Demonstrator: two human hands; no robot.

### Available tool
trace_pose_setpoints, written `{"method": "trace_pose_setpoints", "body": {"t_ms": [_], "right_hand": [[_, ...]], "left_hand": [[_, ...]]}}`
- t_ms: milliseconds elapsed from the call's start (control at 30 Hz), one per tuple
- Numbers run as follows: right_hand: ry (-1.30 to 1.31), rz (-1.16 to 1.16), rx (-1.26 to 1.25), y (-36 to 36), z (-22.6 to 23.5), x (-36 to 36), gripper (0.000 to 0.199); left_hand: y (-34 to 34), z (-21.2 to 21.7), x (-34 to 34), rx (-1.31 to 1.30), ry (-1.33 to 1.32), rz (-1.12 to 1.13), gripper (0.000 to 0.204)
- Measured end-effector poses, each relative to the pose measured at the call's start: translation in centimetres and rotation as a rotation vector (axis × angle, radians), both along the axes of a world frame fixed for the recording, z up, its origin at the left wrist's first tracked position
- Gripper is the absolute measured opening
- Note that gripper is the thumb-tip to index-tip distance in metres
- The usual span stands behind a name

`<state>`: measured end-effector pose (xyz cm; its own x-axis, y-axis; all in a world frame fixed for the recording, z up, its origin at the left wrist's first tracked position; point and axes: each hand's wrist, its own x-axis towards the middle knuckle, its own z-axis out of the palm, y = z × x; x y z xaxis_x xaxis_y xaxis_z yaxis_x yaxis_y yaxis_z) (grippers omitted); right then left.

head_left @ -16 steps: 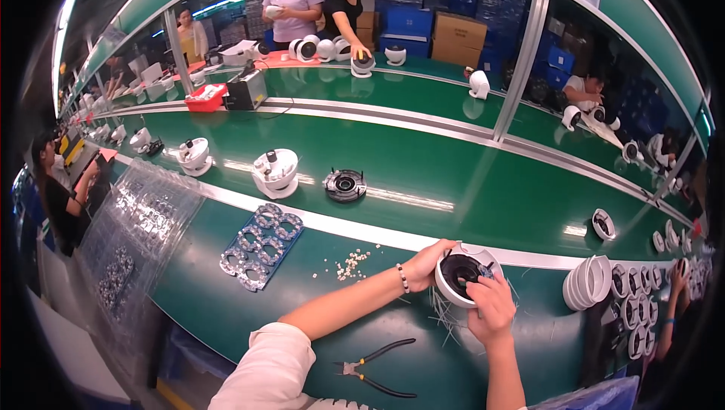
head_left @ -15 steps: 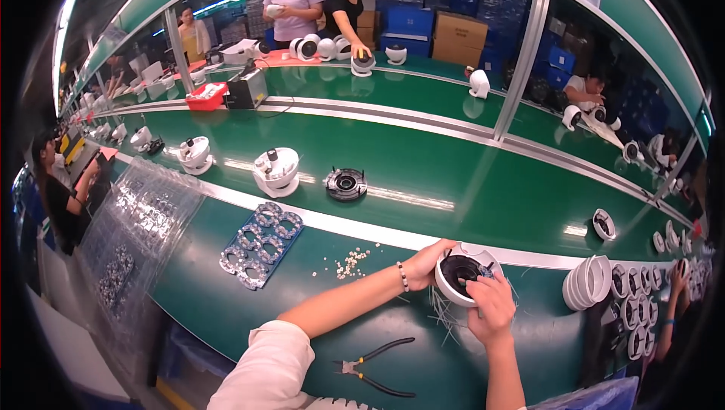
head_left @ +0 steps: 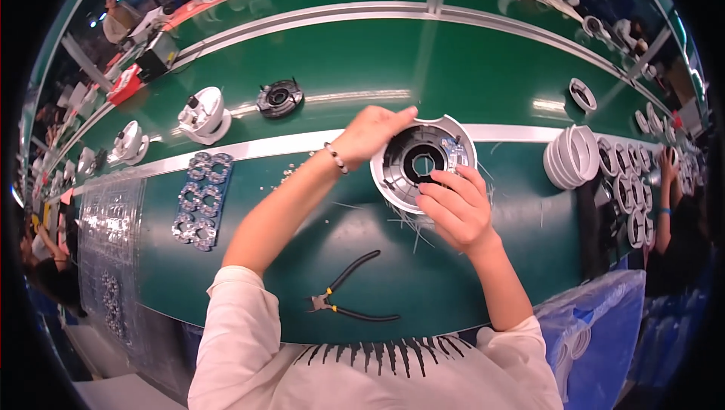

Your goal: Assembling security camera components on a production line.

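Note:
A white round housing [head_left: 385, 188] with a black ringed insert is held up above the green bench, its inside turned toward me. My left hand [head_left: 370, 137] grips its upper left rim, thumb stretched along the edge. Inside, at the right, lies a small blue circuit board [head_left: 455, 150]. The fingers of my right hand [head_left: 462, 212] bend over the lower right rim and press near that board; their tips hide part of it. Thin pale wire or tie offcuts [head_left: 420, 233] lie beneath. Closer to me, black-handled pliers [head_left: 322, 302] lie spread on the bench.
Left on the bench is a panel of blue circuit boards [head_left: 202, 200], with small pale bits beside it. Stacked white rings [head_left: 563, 161] stand right. Beyond the metal rail, the green belt carries a dark round part [head_left: 279, 99] and white device bodies [head_left: 204, 117]. A co-worker's arm [head_left: 666, 183] reaches in at far right.
My view has tipped down toward the bench. The housing now faces me more fully, showing the blue board inside. My right fingers have shifted from the black insert's middle toward the lower right rim.

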<state>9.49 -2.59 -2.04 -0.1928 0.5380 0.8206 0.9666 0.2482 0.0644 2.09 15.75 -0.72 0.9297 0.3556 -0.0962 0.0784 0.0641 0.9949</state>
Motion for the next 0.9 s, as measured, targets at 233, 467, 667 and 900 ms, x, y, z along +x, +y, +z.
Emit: {"method": "trace_pose_setpoints", "body": {"t_ms": [233,467,667,900], "right_hand": [[0.052,-0.027,0.064,-0.7,-2.0,0.5,0.014],[0.189,-0.132,-0.05,-1.9,-1.6,2.7,0.052],[0.202,-0.97,0.211,-7.4,-1.0,17.0,0.035],[0.654,-1.023,-0.134,-12.3,-5.7,22.3,0.026]], "left_hand": [[-0.5,0.3,0.0,-0.025,0.077,0.01,0.049],[2.2,-1.7,2.7,0.283,0.169,0.092,0.051],[8.7,-4.8,7.1,-0.018,0.262,0.404,0.049],[11.6,-11.1,12.7,-0.152,0.174,0.426,0.053]]}}
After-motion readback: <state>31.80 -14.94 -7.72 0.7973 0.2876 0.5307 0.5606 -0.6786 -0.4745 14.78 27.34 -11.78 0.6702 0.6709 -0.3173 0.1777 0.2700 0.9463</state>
